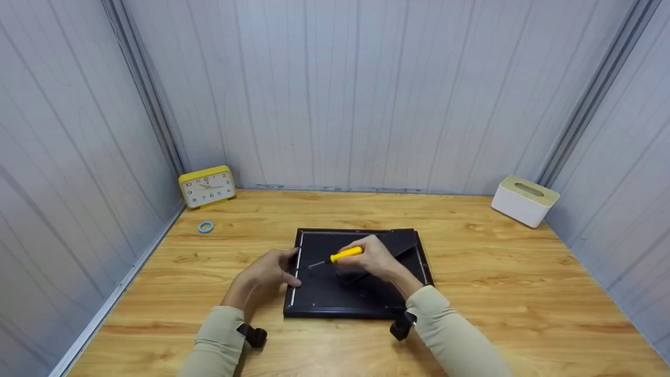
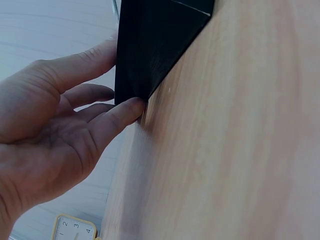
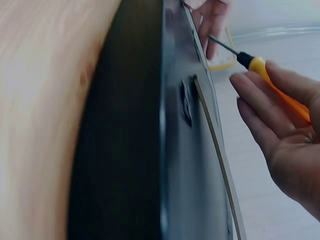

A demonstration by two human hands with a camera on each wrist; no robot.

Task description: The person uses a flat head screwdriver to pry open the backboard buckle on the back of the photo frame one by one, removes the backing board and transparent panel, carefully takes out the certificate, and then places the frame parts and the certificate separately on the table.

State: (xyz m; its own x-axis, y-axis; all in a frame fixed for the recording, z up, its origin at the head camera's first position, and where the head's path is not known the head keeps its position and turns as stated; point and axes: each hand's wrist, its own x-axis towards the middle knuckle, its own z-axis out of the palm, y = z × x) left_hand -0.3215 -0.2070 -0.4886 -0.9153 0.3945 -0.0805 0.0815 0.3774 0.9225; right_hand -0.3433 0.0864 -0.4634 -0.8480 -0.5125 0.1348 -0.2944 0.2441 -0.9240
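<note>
A black picture frame [image 1: 325, 293] lies back side up on the table, its black stand leg [image 1: 402, 243] slanting across the right half. My left hand [image 1: 267, 271] holds the frame's left edge, thumb and fingers spread along it; in the left wrist view the fingertips meet the dark side of the frame [image 2: 150, 45]. In my right hand [image 1: 376, 259] is a screwdriver with a yellow handle [image 1: 347, 254], pinched between thumb and fingers. Its thin shaft points left over the backing board. From the right wrist view, the screwdriver tip stands raised above the frame [image 3: 130, 150].
A yellow alarm clock [image 1: 208, 187] stands at the back left, with a small blue ring [image 1: 205, 226] in front of it. At the back right is a white tissue box [image 1: 518, 203] with a wood-coloured lid. Pale panel walls [image 1: 335, 94] enclose the wooden table [image 1: 513, 293].
</note>
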